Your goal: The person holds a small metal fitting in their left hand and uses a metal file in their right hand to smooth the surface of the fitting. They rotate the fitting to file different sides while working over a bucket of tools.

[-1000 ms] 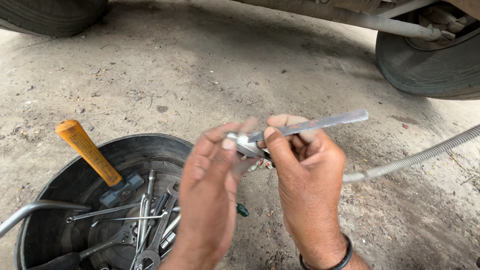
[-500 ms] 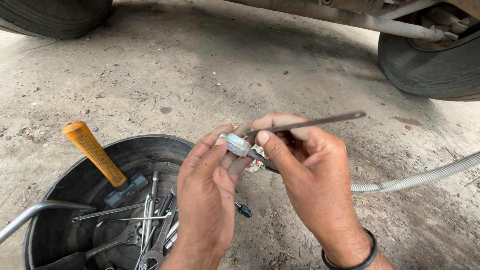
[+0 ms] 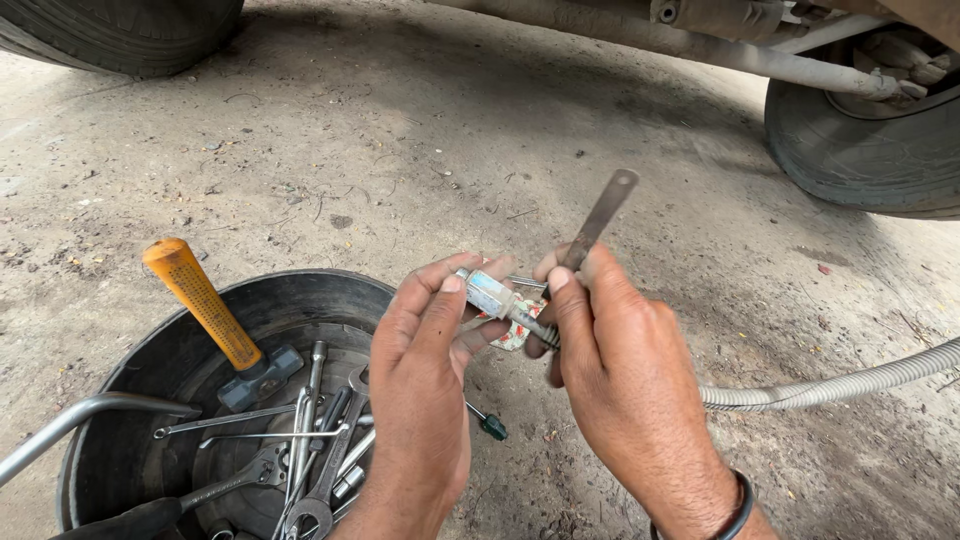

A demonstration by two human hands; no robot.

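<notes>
The flat grey metal strip pinched in the right hand has swung upright; the left hand still pinches the small silver metal fitting.

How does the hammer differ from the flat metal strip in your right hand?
The hammer has an orange handle and a dark head; the strip is bare grey metal. The hammer is thick and bulky; the strip is thin and flat, with a hole near its top. The hammer leans in the black tub, touched by no hand; the strip is pinched in the right hand. Both tilt upward.
</notes>
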